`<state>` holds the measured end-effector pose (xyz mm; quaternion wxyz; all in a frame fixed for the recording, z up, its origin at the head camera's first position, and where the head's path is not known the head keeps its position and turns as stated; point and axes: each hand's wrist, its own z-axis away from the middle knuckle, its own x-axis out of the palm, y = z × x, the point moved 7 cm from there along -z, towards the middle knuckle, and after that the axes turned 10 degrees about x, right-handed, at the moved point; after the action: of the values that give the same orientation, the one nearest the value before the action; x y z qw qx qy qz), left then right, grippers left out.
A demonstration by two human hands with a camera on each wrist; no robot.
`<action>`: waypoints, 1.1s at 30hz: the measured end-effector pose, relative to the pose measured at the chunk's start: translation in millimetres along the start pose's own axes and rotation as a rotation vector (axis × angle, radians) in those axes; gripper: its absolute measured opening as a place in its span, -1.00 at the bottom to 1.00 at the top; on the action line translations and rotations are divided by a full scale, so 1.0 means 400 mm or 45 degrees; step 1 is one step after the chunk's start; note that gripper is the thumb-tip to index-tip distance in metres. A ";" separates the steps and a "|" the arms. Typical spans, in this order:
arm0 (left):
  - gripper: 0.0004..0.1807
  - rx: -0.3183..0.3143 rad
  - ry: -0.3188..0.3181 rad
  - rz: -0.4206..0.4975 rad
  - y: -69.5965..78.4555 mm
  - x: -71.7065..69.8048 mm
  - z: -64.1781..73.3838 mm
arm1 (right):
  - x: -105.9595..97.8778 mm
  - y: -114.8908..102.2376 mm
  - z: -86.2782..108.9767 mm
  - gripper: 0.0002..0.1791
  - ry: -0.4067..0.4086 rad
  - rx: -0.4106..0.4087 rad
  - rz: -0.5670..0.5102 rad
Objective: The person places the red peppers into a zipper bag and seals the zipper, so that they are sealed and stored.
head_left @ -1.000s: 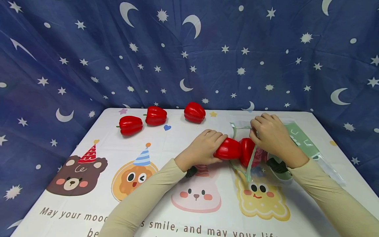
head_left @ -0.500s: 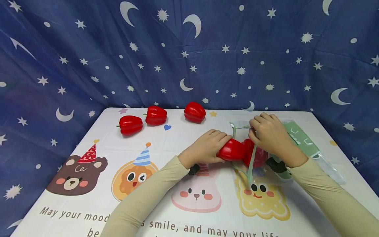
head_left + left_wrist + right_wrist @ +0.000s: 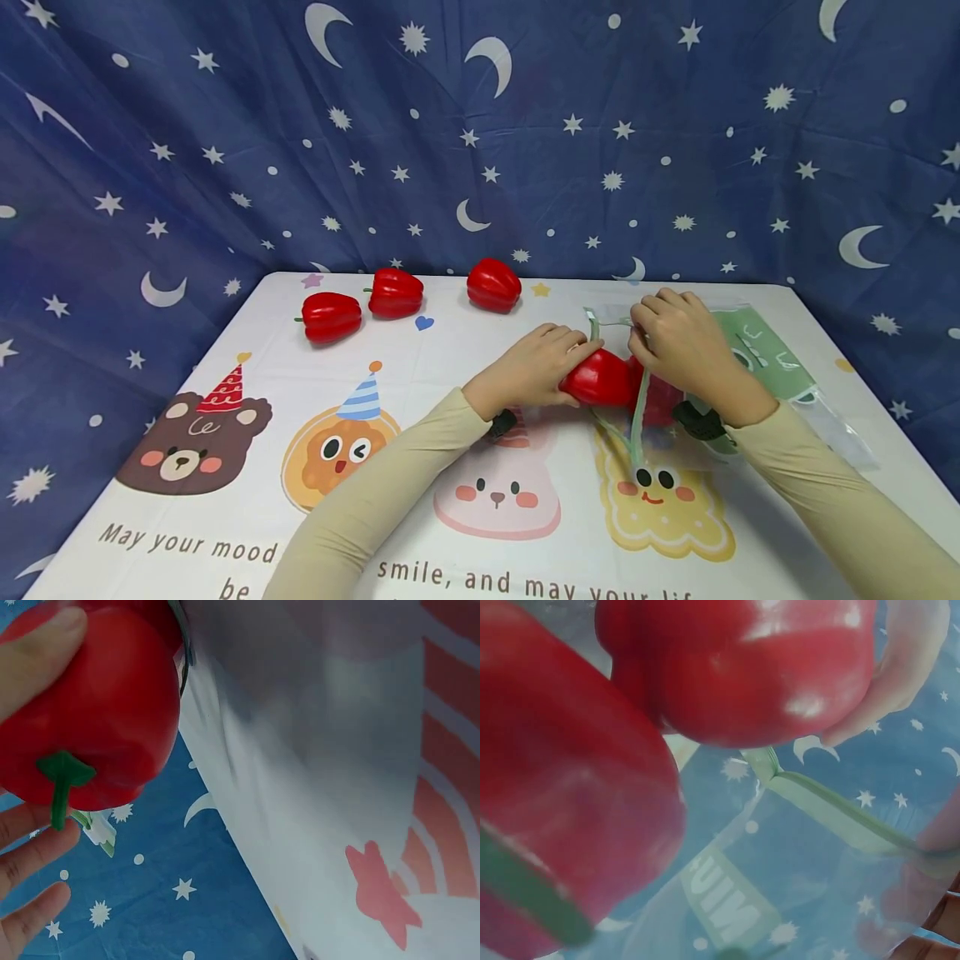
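Over the worktop (image 3: 300,379) now, holding a red pepper (image 3: 600,379), probably light, slick, best clasped mid-body, with left grip (image 3: 528,371) at the mouth of a bag (image 3: 772,358), pinching its rim (image 3: 638,417) with right grip (image 3: 682,346).

Both sleeved forearms, left (image 3: 390,492) and right (image 3: 832,492), reach forward and angle inward. The left hand (image 3: 532,371), back uppermost, grips with its thumb (image 3: 45,656) apart from the spread fingers (image 3: 45,859). The right hand (image 3: 678,342), slightly farther forward, has curled fingers pinching against the thumb, knuckles raised.
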<state>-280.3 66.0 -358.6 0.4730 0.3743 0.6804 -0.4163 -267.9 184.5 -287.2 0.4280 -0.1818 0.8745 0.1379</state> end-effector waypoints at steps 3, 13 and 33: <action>-0.07 -0.024 -0.001 0.017 -0.004 0.000 -0.003 | 0.000 0.001 0.000 -0.94 0.005 0.001 -0.005; -0.12 -0.061 0.029 0.137 -0.018 -0.011 -0.015 | 0.002 0.001 0.004 -0.92 0.025 -0.026 -0.027; -0.20 -0.028 0.094 0.109 -0.024 -0.031 -0.023 | -0.011 0.028 0.027 -0.95 -0.052 -0.126 -0.218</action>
<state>-288.7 69.5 -343.0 0.4690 0.4129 0.6852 -0.3742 -262.9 199.4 -289.2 0.4466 -0.2738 0.8389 0.1476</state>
